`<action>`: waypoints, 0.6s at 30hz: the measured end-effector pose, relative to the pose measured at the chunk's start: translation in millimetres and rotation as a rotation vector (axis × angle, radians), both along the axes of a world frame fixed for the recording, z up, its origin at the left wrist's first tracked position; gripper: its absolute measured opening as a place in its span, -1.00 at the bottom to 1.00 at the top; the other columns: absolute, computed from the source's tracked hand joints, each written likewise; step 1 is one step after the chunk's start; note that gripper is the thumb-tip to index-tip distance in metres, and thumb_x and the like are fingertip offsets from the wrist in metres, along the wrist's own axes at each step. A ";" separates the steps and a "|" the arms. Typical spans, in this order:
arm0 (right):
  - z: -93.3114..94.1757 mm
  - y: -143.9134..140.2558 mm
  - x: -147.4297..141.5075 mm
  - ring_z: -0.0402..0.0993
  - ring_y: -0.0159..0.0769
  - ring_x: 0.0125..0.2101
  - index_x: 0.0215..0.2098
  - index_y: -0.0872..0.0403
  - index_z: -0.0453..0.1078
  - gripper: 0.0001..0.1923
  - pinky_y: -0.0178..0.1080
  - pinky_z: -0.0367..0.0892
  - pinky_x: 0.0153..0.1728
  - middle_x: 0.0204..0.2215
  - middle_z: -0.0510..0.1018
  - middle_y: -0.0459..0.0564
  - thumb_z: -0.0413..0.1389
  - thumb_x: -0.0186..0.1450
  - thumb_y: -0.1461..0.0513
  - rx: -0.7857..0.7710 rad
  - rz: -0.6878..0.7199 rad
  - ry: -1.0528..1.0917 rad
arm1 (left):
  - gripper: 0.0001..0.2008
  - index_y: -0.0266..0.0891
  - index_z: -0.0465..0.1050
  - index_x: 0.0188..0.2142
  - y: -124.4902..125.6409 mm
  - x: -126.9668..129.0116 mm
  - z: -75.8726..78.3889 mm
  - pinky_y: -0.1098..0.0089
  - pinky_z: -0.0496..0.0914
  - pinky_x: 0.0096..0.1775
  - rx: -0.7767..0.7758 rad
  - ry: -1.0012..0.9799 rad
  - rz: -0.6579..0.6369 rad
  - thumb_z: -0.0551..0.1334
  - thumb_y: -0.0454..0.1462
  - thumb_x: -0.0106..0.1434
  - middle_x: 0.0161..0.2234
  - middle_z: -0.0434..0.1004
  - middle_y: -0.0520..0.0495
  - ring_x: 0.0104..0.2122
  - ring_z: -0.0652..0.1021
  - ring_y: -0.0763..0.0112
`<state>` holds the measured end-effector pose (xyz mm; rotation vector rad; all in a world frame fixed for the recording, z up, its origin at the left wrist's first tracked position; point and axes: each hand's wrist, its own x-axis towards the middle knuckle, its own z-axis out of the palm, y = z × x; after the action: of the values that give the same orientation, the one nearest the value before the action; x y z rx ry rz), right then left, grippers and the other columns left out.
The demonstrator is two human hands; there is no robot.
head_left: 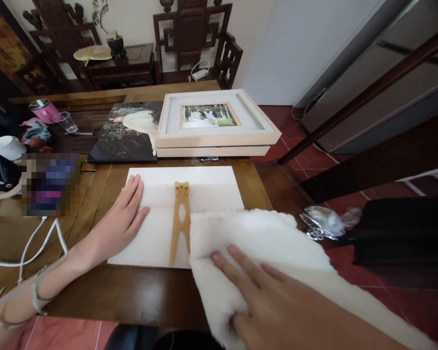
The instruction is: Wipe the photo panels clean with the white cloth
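A white rectangular panel (213,187) lies flat on the wooden table, with a tan V-legged easel stand (178,226) attached at its middle. On the left part of the panel rests my left hand (126,211), flat with its fingers stretched out, holding nothing. My right hand (270,296) grips a white cloth (270,231) with a ragged edge, its fingertips and thumb pressed into the fabric. The cloth covers the panel's lower right corner and part of the stand's right leg, and trails off to the lower right.
Behind the panel, light wood picture frames (219,141) are stacked beside a dark photo panel (126,131). Further left are a pink tumbler (45,112), a clear plastic cup (66,122), a white cup (7,147) and a white cable (60,236). Dark wooden chairs (191,41) stand at the back.
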<state>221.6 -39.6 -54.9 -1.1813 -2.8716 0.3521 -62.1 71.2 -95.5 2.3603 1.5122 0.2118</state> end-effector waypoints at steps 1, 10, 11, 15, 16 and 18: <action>5.4 11.6 -2.4 0.30 0.19 0.16 -0.26 0.01 0.58 -0.79 0.07 0.47 -0.09 0.17 0.41 0.16 0.17 0.14 0.29 -0.041 0.016 -0.030 | -0.34 -0.30 -0.23 0.39 -0.2 -0.1 0.2 0.00 -0.12 0.33 -0.003 0.005 -0.002 -0.16 -0.02 0.44 0.43 -0.33 -0.20 0.38 -0.20 0.11; 38.3 109.8 -37.0 0.37 0.17 0.11 -0.10 0.16 0.47 -0.65 -0.05 0.49 -0.18 0.18 0.36 0.31 -0.03 0.23 0.44 -0.103 -0.168 -0.307 | -0.34 -0.40 -0.22 0.38 -3.4 -1.7 0.8 0.07 -0.16 0.34 0.008 0.015 -0.020 -0.18 -0.03 0.45 0.42 -0.32 -0.27 0.39 -0.21 0.15; 36.7 112.1 -42.5 0.37 0.16 0.11 -0.08 0.15 0.46 -0.65 -0.05 0.49 -0.20 0.17 0.38 0.30 -0.03 0.24 0.42 -0.075 -0.154 -0.285 | -0.34 -0.40 -0.22 0.38 -3.4 -1.7 0.8 0.07 -0.16 0.34 0.008 0.016 -0.022 -0.18 -0.04 0.45 0.42 -0.32 -0.27 0.39 -0.21 0.14; 22.4 110.1 -68.7 0.15 0.32 0.23 -0.04 0.20 0.46 -0.67 0.07 0.43 -0.11 0.24 0.24 0.40 0.00 0.28 0.36 0.088 0.058 -0.215 | -0.37 -0.35 -0.25 0.39 -2.5 -3.4 1.4 0.02 -0.14 0.33 0.007 -0.001 -0.044 -0.17 -0.08 0.45 0.43 -0.32 -0.26 0.39 -0.19 0.09; 18.7 107.6 -74.6 0.10 0.39 0.24 -0.05 0.21 0.47 -0.68 0.15 0.39 -0.06 0.26 0.20 0.44 0.03 0.27 0.34 0.115 0.119 -0.213 | -0.38 -0.31 -0.27 0.39 -2.1 -4.3 1.6 0.00 -0.13 0.33 0.006 -0.011 -0.057 -0.17 -0.10 0.45 0.43 -0.32 -0.25 0.39 -0.18 0.07; 13.6 101.7 -82.6 0.05 0.50 0.23 -0.06 0.22 0.49 -0.69 0.30 0.29 -0.01 0.27 0.14 0.49 0.11 0.24 0.31 0.135 0.203 -0.230 | -0.39 -0.24 -0.31 0.40 -1.7 -6.1 1.7 -0.01 -0.10 0.33 0.004 -0.030 -0.083 -0.16 -0.14 0.44 0.43 -0.33 -0.20 0.39 -0.18 0.06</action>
<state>139.0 62.1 -41.3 -0.9707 -3.1621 0.0237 -68.3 69.5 -93.8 2.4063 1.3985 0.2291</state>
